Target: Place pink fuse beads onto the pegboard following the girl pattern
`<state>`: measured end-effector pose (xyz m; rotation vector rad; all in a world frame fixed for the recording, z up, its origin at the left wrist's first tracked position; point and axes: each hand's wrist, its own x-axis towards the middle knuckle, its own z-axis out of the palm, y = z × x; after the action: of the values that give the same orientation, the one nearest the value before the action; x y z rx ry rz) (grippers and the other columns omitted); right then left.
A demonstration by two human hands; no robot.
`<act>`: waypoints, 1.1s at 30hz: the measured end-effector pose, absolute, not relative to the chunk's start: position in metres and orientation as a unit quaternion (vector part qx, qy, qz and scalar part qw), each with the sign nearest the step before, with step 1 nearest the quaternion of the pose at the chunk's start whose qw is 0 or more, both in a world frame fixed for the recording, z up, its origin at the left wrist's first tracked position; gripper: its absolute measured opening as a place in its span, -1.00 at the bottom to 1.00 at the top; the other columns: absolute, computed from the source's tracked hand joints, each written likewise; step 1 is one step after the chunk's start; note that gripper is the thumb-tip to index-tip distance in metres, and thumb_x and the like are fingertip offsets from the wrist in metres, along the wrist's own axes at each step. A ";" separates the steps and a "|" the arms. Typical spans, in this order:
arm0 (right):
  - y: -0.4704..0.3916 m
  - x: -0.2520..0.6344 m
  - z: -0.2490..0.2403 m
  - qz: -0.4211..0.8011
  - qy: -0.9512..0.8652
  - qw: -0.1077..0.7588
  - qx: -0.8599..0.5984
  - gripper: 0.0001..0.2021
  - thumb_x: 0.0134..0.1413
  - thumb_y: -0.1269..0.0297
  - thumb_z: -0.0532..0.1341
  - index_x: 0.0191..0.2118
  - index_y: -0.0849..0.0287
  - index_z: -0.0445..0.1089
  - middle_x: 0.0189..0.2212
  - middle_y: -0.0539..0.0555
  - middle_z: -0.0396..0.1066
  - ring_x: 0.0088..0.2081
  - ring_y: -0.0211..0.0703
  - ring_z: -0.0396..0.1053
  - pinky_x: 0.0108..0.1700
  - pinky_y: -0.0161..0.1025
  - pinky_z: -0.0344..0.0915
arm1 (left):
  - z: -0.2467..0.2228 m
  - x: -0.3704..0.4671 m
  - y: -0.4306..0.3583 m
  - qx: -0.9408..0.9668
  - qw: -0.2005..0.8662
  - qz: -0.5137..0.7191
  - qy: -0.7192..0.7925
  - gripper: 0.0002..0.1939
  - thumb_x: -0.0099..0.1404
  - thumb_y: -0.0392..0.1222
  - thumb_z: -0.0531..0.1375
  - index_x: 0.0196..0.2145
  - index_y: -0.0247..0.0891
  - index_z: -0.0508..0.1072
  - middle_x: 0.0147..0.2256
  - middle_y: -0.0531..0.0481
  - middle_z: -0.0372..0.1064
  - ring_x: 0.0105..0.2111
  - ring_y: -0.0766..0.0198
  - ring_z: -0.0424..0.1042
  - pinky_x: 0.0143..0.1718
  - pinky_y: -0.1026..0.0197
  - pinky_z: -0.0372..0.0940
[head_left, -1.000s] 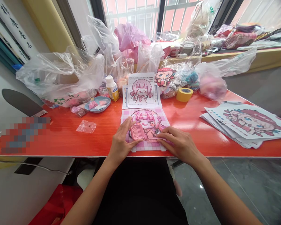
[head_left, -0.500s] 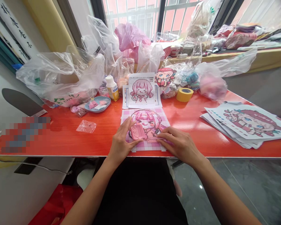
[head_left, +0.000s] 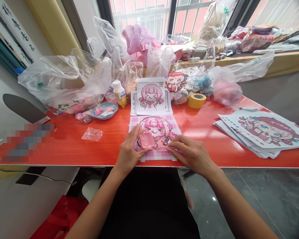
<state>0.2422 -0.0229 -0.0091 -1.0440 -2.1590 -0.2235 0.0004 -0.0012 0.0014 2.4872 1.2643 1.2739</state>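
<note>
My left hand [head_left: 130,146] grips a small pink ridged tray [head_left: 146,140] between thumb and fingers, over the left part of a bead board. That board [head_left: 149,156], pink-checked underneath, carries a partly pink bead picture of a girl's head with a dark outline. From the right, my right hand [head_left: 191,152] pinches thin pink tweezers [head_left: 165,147], whose tips point left over the lower middle of the board; whether they hold a bead is too small to tell. Behind the board a printed pattern sheet [head_left: 150,96] of the same winking girl leans upright.
A blue dish [head_left: 105,110] with small packets, a white-and-yellow bottle [head_left: 119,94] and plastic bags [head_left: 64,83] stand at the back left. Yellow tape [head_left: 196,101] sits behind, right of the pattern. Printed sheets [head_left: 269,131] lie at the right; a clear packet [head_left: 92,134] lies left.
The tweezers in my right hand have shifted very slightly. My left hand and the tray stay in nearly the same place.
</note>
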 end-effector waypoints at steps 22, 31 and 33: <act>-0.023 0.241 -0.009 -0.095 -0.829 0.369 -0.411 -0.87 0.22 0.25 0.16 -0.27 0.13 0.44 -0.35 0.03 0.43 -0.37 -0.32 0.41 -0.39 -0.38 0.26 | 0.002 0.001 -0.001 0.811 0.040 0.413 0.413 -0.12 0.13 -0.07 0.35 0.30 -0.12 0.00 0.07 -0.10 0.40 0.13 0.10 0.34 0.15 0.00 0.30; -0.024 0.241 -0.008 -0.101 -0.826 0.370 -0.414 -0.86 0.21 0.24 0.16 -0.27 0.11 0.45 -0.35 0.03 0.44 -0.38 -0.32 0.41 -0.42 -0.38 0.26 | 0.002 0.001 -0.002 0.810 0.053 0.413 0.412 -0.14 0.14 -0.07 0.34 0.29 -0.11 0.01 0.09 -0.11 0.38 0.14 0.08 0.34 0.15 -0.04 0.29; -0.024 0.241 -0.008 -0.102 -0.826 0.370 -0.413 -0.86 0.22 0.23 0.16 -0.26 0.11 0.45 -0.35 0.02 0.44 -0.38 -0.32 0.41 -0.42 -0.38 0.26 | 0.002 0.001 -0.001 0.811 0.052 0.411 0.412 -0.14 0.14 -0.06 0.34 0.29 -0.11 0.02 0.09 -0.11 0.38 0.14 0.08 0.33 0.15 -0.04 0.29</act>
<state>0.2413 -0.0238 -0.0082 -1.0593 -2.1198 -0.2615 0.0012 -0.0014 0.0017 2.4682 1.2534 1.2504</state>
